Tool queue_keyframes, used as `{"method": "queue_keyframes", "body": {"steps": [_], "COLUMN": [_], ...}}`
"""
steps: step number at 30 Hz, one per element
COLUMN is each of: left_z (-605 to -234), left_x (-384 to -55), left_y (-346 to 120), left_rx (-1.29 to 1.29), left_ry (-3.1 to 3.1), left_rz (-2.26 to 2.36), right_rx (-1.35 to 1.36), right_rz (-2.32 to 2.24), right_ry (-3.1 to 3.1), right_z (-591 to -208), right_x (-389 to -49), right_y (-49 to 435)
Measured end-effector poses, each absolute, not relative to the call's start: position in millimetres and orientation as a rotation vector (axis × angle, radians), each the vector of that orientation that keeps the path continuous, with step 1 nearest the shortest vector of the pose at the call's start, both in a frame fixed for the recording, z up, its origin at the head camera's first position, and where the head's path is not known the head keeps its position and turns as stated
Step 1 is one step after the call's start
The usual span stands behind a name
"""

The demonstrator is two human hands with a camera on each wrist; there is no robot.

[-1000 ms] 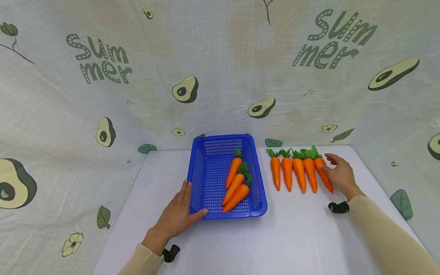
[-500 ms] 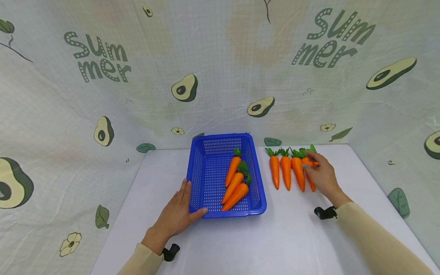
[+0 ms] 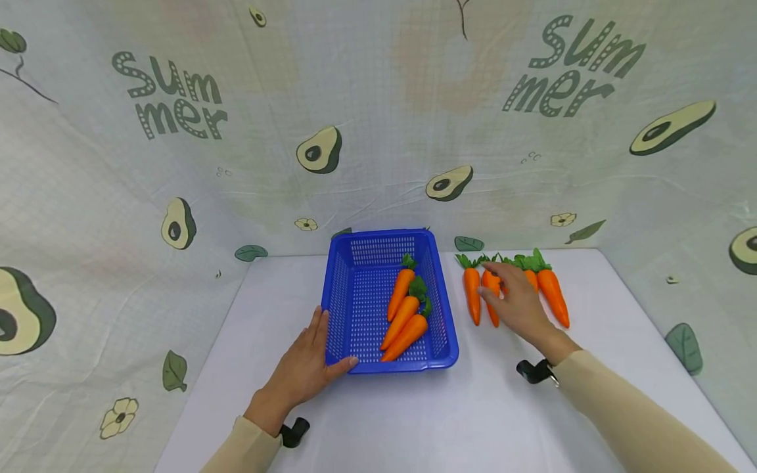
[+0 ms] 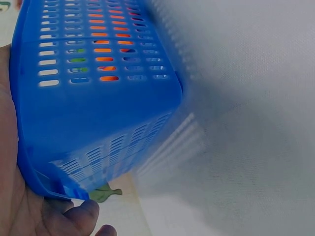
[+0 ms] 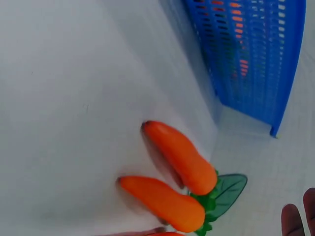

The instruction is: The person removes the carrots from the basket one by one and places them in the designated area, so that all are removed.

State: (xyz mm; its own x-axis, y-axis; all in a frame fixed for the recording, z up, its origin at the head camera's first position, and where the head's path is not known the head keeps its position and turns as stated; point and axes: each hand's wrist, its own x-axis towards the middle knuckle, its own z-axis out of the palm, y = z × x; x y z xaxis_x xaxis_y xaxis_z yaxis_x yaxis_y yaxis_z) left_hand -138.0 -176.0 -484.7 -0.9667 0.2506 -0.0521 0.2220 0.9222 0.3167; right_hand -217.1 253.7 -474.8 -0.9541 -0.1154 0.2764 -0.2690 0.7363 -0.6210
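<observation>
My left hand [image 3: 301, 368] rests at the front left corner of a blue plastic basket [image 3: 452, 332], straight fingers along the left rim and thumb on the front rim. Inside it lie three orange carrots [image 3: 401, 332] with green tops. My right hand [image 3: 517, 299] hovers over a row of several carrots to the right, thumb and fingers apart, holding nothing. It covers part of the middle carrots; its thumb overlaps the second carrot [image 3: 492, 314]. The leftmost carrot [image 3: 472, 295] and rightmost carrot [image 3: 553, 299] show fully. In the right wrist view, fingertips [image 5: 293, 221] are apart from two carrots.
The white tabletop [image 3: 414, 420] meets a cloth backdrop [image 3: 378, 98] printed with avocados and lettering, hanging behind and at both sides. A black wrist camera [image 3: 535, 371] juts from the right wrist, and another black camera [image 3: 294, 433] from the left.
My right hand has moved left along the carrot row, from the rightmost carrot to above the middle ones, uncovering the right end. The left hand and basket stay in place.
</observation>
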Motion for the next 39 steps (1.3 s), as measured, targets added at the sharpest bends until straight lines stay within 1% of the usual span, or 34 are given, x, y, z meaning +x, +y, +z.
{"method": "queue_keyframes", "body": {"steps": [5,14,23,39], "left_z": [-486,-486,-485,-487], "left_x": [-139,-139,-138,-139], "left_y": [-177,-178,-177,-178], "left_rx": [0.377,0.385,0.367,0.344], "left_ry": [2.999,3.002,2.997,2.991], "left_rz": [0.478,0.483,0.503,0.514], "right_rx": [0.407,0.654,0.782,0.933], "right_rz": [0.953,0.666,0.393,0.152], "right_ry": [-2.708,-2.668,-2.656,-2.644], "right_z": [-467,-459,-450,-443], "right_x": [-215,-215,-220,-242], "right_y": [235,209,189,158]}}
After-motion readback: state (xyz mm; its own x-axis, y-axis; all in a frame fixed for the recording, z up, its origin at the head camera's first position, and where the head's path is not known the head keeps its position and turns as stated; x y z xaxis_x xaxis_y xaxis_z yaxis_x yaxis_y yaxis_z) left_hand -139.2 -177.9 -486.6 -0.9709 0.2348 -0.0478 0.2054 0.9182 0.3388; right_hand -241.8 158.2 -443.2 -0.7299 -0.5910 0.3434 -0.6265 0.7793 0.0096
